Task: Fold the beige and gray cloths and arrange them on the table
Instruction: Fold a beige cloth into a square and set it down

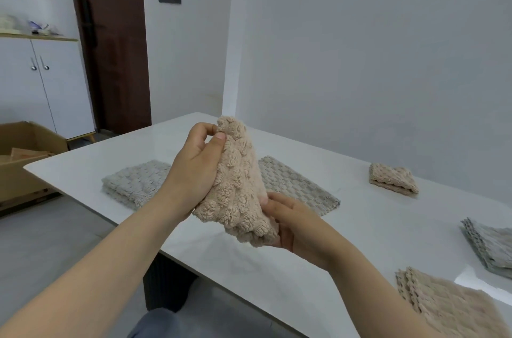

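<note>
The left hand (199, 163) pinches the top corner of the beige cloth (238, 185) between thumb and curled fingers, holding it up above the tabletop (360, 227). The right hand (293, 224) grips its lower edge, fingers seemingly curled underneath, though the cloth hides them. Behind, toward the tabletop's left edge, lie a folded gray cloth (133, 182) and a flat gray cloth (299, 185). A folded beige cloth (393, 178) sits by the far edge.

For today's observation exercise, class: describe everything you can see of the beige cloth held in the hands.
The beige cloth is fluffy, with a nubby pile. It is held above the table, bunched and partly folded, narrow at the top and wider at the bottom. The left hand pinches its top corner between thumb and fingers; the right hand holds its bottom edge.
</note>
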Demonstrator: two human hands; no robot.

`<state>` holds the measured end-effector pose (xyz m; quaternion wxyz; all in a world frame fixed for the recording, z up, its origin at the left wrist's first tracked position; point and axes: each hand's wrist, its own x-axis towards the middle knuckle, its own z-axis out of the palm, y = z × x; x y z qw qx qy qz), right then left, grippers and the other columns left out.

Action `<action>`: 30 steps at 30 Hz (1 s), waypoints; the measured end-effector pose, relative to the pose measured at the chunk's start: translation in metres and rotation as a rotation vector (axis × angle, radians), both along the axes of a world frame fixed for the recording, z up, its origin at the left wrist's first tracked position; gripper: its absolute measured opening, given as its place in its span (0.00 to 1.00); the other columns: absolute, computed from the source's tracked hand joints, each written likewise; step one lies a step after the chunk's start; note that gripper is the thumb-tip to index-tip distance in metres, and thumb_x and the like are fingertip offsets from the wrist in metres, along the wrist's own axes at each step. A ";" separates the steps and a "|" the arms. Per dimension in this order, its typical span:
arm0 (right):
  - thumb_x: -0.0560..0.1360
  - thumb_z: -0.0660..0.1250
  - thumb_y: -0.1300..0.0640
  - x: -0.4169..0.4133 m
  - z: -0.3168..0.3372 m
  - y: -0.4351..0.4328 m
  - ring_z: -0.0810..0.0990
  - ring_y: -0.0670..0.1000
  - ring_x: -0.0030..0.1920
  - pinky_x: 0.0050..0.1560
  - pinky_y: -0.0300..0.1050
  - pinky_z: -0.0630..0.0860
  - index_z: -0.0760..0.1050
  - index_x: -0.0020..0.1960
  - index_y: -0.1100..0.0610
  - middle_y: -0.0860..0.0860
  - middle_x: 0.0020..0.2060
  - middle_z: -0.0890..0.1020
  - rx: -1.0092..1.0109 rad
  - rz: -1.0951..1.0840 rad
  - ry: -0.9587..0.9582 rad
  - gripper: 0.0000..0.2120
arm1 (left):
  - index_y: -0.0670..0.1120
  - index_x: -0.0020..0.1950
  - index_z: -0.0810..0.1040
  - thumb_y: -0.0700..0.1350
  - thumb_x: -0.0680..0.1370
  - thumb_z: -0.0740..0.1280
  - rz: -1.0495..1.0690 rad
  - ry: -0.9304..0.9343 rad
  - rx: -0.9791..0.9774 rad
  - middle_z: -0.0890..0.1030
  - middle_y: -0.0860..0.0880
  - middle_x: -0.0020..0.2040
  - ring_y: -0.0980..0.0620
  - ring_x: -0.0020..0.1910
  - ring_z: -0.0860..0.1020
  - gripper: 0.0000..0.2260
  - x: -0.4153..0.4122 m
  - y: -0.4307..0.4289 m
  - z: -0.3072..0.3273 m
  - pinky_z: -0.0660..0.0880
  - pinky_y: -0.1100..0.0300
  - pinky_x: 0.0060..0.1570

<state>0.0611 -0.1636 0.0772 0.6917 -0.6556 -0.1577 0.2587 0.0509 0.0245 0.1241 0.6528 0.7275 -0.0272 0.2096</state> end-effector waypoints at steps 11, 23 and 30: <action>0.75 0.71 0.52 -0.019 0.015 0.009 0.84 0.52 0.35 0.38 0.45 0.81 0.63 0.67 0.39 0.49 0.39 0.85 -0.189 -0.249 -0.383 0.26 | 0.48 0.55 0.63 0.46 0.82 0.57 0.224 -0.050 0.405 0.69 0.49 0.26 0.51 0.25 0.67 0.05 0.003 0.031 -0.026 0.63 0.58 0.28; 0.74 0.71 0.49 0.047 0.014 0.032 0.82 0.42 0.37 0.38 0.39 0.79 0.73 0.62 0.39 0.34 0.44 0.78 -0.434 -0.229 -0.577 0.18 | 0.60 0.63 0.69 0.49 0.69 0.75 -0.076 0.080 0.385 0.72 0.65 0.57 0.58 0.36 0.78 0.26 0.042 0.075 -0.036 0.78 0.66 0.38; 0.67 0.73 0.39 0.107 0.011 0.061 0.78 0.39 0.55 0.54 0.42 0.77 0.74 0.62 0.36 0.37 0.53 0.78 -0.549 -0.220 -0.603 0.23 | 0.60 0.52 0.77 0.42 0.68 0.77 -0.210 0.167 0.346 0.78 0.55 0.51 0.56 0.30 0.72 0.19 0.090 0.109 -0.039 0.75 0.61 0.35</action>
